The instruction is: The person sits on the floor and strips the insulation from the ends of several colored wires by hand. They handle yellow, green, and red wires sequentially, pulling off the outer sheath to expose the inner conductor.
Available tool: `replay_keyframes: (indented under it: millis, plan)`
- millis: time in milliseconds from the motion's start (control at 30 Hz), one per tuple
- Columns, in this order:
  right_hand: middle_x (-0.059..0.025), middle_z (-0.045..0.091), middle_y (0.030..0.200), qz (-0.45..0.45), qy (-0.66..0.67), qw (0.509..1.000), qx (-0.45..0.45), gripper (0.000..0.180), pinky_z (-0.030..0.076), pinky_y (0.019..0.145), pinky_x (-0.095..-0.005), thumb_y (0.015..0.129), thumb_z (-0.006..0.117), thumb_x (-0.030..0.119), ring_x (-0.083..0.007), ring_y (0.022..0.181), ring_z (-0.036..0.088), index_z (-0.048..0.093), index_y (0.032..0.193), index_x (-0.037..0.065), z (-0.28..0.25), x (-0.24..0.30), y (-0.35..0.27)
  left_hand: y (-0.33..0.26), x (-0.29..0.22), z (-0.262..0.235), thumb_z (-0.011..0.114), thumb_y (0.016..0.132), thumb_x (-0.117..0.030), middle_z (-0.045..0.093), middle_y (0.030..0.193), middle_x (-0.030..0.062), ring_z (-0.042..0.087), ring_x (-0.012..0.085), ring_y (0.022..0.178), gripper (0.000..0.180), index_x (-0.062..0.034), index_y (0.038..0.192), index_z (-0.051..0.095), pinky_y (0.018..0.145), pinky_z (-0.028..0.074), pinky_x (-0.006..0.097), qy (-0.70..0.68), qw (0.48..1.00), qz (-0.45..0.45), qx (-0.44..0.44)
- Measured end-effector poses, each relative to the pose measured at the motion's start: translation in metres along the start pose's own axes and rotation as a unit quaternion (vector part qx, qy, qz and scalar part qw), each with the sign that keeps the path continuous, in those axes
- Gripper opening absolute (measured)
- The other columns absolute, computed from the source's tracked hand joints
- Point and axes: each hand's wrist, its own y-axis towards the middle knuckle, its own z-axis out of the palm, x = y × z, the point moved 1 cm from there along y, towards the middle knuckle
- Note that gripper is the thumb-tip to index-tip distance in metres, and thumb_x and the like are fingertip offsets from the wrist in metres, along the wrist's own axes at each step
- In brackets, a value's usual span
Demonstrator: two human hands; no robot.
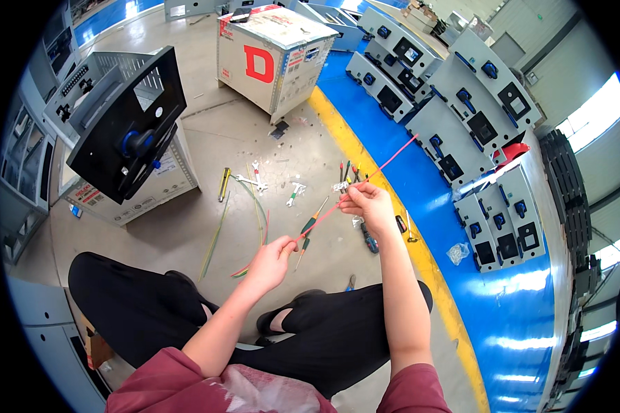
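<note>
A thin red wire runs taut between my two hands and sticks out past the right one toward the upper right. My left hand pinches its lower end over my knees. My right hand grips it higher up, fingers curled, with a small pale piece held at the fingertips. Both hands hover above the concrete floor, over loose tools.
On the floor lie screwdrivers, small wrenches, a yellow-handled cutter and green-yellow wires. An open grey cabinet with a black door stands at left, a grey box with a red letter behind. Grey panels line the blue strip.
</note>
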Motion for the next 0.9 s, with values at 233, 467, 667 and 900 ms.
replay_keyframes:
  millis: [233,467,667,900]
  plan:
    - [-0.0153,0.072,0.093,-0.074,0.027,0.991,-0.107,0.024,0.062,0.070,-0.0310,0.100,0.066,0.016,-0.0205,0.076,0.072,0.064,0.109,-0.006,-0.062,0.040,0.001,-0.001,-0.001,-0.005,0.053,0.104,-0.029,0.068,0.085,0.0129,0.062,0.0247,0.081,0.030,-0.0035,0.100,0.068,0.077,0.048,0.037,-0.016,0.999,0.017,0.042]
    - [-0.0172,0.072,0.095,-0.020,0.015,0.996,-0.087,0.021,0.063,0.072,-0.0333,0.099,0.065,0.011,-0.0228,0.080,0.074,0.063,0.109,-0.007,-0.037,0.021,0.002,-0.006,-0.004,-0.003,0.055,0.103,-0.030,0.065,0.078,0.0148,0.060,0.0282,0.072,0.029,-0.0043,0.101,0.069,0.070,0.048,0.039,0.038,0.999,0.012,0.022]
    - [-0.0165,0.072,0.094,-0.055,0.046,0.990,-0.126,0.019,0.063,0.072,-0.0331,0.100,0.063,0.010,-0.0233,0.081,0.074,0.063,0.109,-0.007,-0.053,0.030,-0.001,-0.009,-0.018,-0.002,0.051,0.106,-0.030,0.070,0.087,0.0179,0.067,0.0349,0.080,0.029,-0.0066,0.110,0.068,0.072,0.050,0.043,0.038,0.997,0.063,0.039]
    - [-0.0148,0.071,0.097,-0.026,0.087,0.991,-0.097,0.026,0.062,0.077,-0.0360,0.100,0.065,0.014,-0.0249,0.085,0.074,0.062,0.117,-0.005,-0.056,0.023,-0.006,-0.003,0.008,-0.002,0.053,0.104,-0.032,0.065,0.076,0.0191,0.064,0.0423,0.075,0.025,-0.0106,0.105,0.066,0.063,0.047,0.052,0.144,0.979,0.142,0.015]
